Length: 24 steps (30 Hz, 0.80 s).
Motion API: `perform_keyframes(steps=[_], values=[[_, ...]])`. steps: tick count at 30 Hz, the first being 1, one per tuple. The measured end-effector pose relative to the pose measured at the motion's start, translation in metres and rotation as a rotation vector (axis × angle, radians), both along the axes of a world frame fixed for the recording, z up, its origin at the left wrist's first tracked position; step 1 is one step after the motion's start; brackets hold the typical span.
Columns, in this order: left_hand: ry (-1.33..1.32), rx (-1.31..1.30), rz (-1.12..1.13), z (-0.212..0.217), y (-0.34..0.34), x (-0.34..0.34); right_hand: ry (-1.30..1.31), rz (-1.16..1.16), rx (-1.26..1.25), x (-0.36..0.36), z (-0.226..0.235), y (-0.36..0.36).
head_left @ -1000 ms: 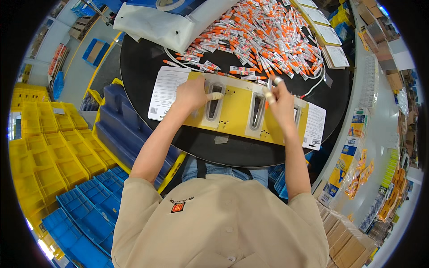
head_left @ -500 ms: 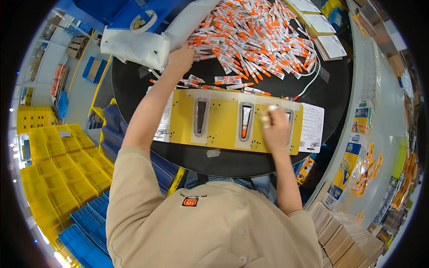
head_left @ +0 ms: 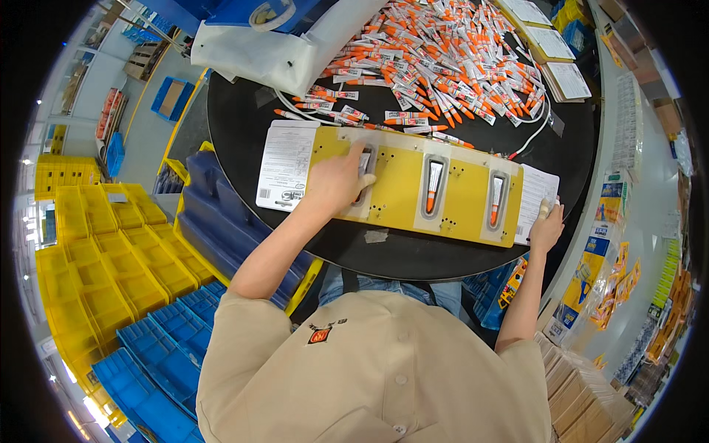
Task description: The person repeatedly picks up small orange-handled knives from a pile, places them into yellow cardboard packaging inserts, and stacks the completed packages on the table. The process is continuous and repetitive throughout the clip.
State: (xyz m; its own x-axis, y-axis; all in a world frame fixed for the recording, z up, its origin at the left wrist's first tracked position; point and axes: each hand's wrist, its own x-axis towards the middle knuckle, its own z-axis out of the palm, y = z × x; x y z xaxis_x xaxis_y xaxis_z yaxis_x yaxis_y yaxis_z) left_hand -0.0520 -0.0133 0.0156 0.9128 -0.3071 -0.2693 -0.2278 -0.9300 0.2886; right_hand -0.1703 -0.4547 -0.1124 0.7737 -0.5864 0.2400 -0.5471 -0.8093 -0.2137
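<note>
A long yellow fixture [head_left: 399, 184] with three clear-rimmed slots lies across the black round table. White tubes with orange caps sit in its middle slot [head_left: 433, 188] and right slot [head_left: 497, 199]. My left hand [head_left: 334, 181] is at the left slot, its index finger and thumb closed around a small tube [head_left: 364, 161] that is mostly hidden. Beyond the fixture's right end, my right hand [head_left: 546, 225] grips the edge of a white printed card [head_left: 533, 196], with pale coverings on its fingertips. Another printed card [head_left: 284, 162] protrudes at the left end.
A large heap of orange-capped tubes [head_left: 443, 59] covers the table's far side. White cable [head_left: 543, 122] runs around it. Stacked cards [head_left: 565, 81] lie far right, and a white plastic-wrapped roll [head_left: 251, 55] far left. Yellow bins [head_left: 111, 251] and blue bins [head_left: 155, 362] stand left.
My left hand has come back from the heap to the left slot. My right hand has moved from the right slot to the card at the right end. The view has shifted slightly.
</note>
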Motion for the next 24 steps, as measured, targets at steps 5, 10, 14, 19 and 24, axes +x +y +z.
perform_keyframes(steps=[5,10,14,19,24], values=[[-0.037,-0.028,-0.033,-0.006,0.004,0.003,-0.214,-0.009,0.024,0.001,0.003,0.005],[-0.064,-0.011,-0.077,-0.001,0.003,0.020,-0.286,-0.023,-0.038,-0.001,0.026,0.016],[-0.128,0.010,-0.158,-0.013,0.016,0.021,-0.259,-0.232,-0.083,-0.007,0.106,0.045],[-0.298,-0.013,-0.192,-0.034,0.022,0.007,-0.489,0.255,0.360,-0.008,0.149,0.142],[-0.261,-0.116,0.087,-0.027,0.017,0.013,-0.228,0.224,0.559,0.029,0.087,0.234]])
